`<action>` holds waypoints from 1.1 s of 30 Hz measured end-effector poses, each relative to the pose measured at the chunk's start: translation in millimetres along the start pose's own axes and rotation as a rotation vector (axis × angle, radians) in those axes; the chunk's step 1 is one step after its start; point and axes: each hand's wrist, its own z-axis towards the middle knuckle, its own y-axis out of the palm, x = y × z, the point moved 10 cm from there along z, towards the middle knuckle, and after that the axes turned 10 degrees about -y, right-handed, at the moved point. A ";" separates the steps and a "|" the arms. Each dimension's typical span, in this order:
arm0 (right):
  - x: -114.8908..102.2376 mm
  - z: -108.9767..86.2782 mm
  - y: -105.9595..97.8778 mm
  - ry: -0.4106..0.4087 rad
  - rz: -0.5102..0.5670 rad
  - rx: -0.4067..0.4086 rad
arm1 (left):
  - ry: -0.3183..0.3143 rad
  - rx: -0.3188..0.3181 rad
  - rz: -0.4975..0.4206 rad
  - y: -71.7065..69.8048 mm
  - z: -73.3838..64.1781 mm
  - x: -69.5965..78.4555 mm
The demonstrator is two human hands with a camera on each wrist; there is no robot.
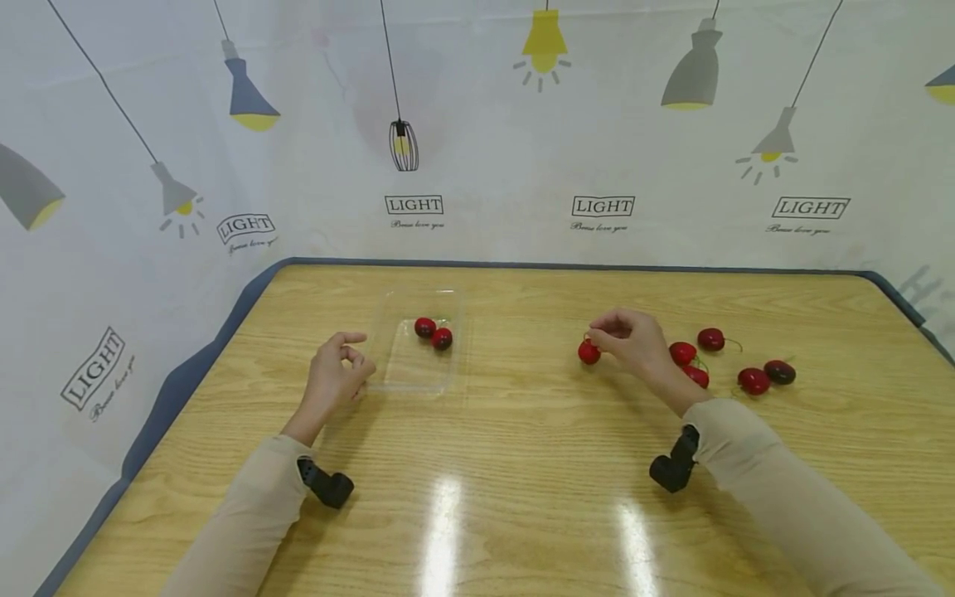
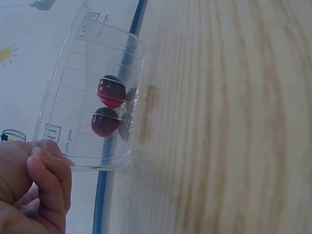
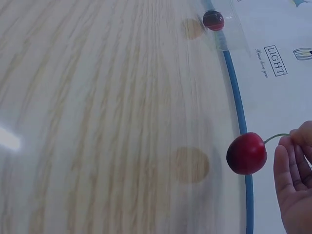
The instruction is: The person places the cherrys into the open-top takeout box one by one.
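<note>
My right hand (image 1: 630, 344) pinches a red cherry (image 3: 246, 153) by its green stem. The cherry hangs above the table, its shadow falling on the wood in the right wrist view. My left hand (image 1: 336, 377) is at the near left side of a clear plastic container (image 1: 399, 381), pinching its rim between curled fingers and thumb. Inside the container lie two dark red cherries (image 2: 111, 91), side by side towards its right side in the head view. Several more cherries (image 1: 753, 381) lie on the table to the right, two of them partly behind my right wrist.
The wooden table (image 1: 522, 439) has a blue edge, with a white cloth (image 1: 492, 166) printed with lamps hanging behind and beside it. A black wrist camera (image 1: 326, 483) sits on my left sleeve, another camera (image 1: 675, 460) on my right.
</note>
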 end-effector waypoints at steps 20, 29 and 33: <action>-41.5 20.5 25.9 -0.066 0.088 -0.025 | 0.001 0.000 0.004 -0.5 0.4 -1.8; -62.0 29.6 49.3 -0.083 0.135 -0.050 | 0.003 -0.001 -0.008 -0.6 1.0 -0.2; -74.0 32.9 59.5 -0.111 0.158 -0.065 | -0.002 -0.004 -0.001 -0.8 1.2 -0.8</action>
